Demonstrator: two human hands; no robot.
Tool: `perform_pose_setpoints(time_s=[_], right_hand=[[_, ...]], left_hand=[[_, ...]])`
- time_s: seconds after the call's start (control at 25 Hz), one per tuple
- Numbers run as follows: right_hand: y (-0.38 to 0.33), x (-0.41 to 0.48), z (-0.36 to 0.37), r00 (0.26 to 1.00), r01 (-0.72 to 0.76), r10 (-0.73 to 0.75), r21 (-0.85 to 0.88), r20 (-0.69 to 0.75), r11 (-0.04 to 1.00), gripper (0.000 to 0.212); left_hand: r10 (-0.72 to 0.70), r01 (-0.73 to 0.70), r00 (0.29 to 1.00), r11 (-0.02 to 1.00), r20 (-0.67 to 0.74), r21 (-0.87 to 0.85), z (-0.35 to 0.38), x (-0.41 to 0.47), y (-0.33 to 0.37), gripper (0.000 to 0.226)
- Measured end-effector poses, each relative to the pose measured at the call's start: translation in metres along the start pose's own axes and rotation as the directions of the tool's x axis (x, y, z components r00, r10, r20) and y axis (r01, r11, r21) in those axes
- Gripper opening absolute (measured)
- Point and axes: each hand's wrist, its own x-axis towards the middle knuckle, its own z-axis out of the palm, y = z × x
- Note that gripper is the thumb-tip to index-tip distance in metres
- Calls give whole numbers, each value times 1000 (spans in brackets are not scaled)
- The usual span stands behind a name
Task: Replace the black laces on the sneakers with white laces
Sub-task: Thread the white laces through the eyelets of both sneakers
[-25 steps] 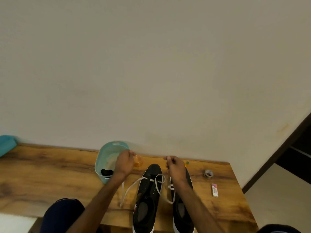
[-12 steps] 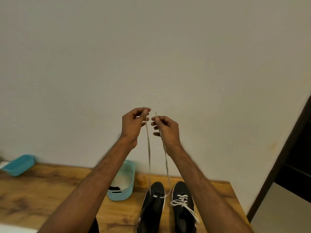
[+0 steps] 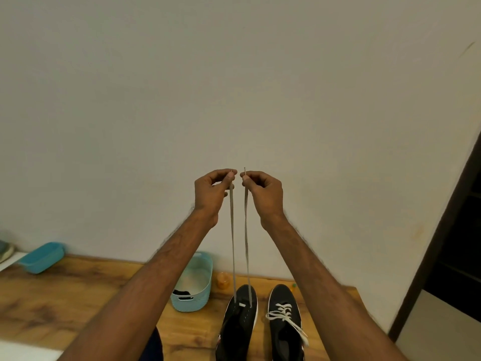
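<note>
Two black sneakers stand side by side on the wooden table. The left sneaker [image 3: 240, 319] has a white lace [image 3: 232, 243] threaded only through its front eyelets. Both lace ends are pulled straight up and taut. My left hand [image 3: 211, 195] pinches one end, my right hand [image 3: 263, 192] pinches the other, level with each other high above the shoe. The right sneaker [image 3: 285, 321] is fully laced in white, its ends lying loose. A black lace [image 3: 181, 292] lies in the light blue basket [image 3: 194, 300].
The wooden table [image 3: 52, 303] runs along a plain wall. A blue tray [image 3: 41, 257] sits at the far left. A small orange object [image 3: 223, 280] stands behind the left sneaker. A dark door frame [image 3: 447, 230] rises on the right.
Both hands rose from the sneaker's toe to high above it, drawing the lace ends up taut. My head tilted, shifting the view. Since half a second ago the hands hold about level.
</note>
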Motion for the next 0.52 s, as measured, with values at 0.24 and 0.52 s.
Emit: perform_pose_setpoints(time_s=[0.24, 0.52], right_hand=[[0, -1, -1, 1000, 2, -2, -38, -1, 999, 8], [81, -28, -33, 971, -239, 240, -39, 20, 970, 11]], left_hand=[[-26, 25, 999, 999, -19, -46, -5, 7, 0, 18], [-86, 87, 996, 960, -19, 268, -31, -7, -119, 18]])
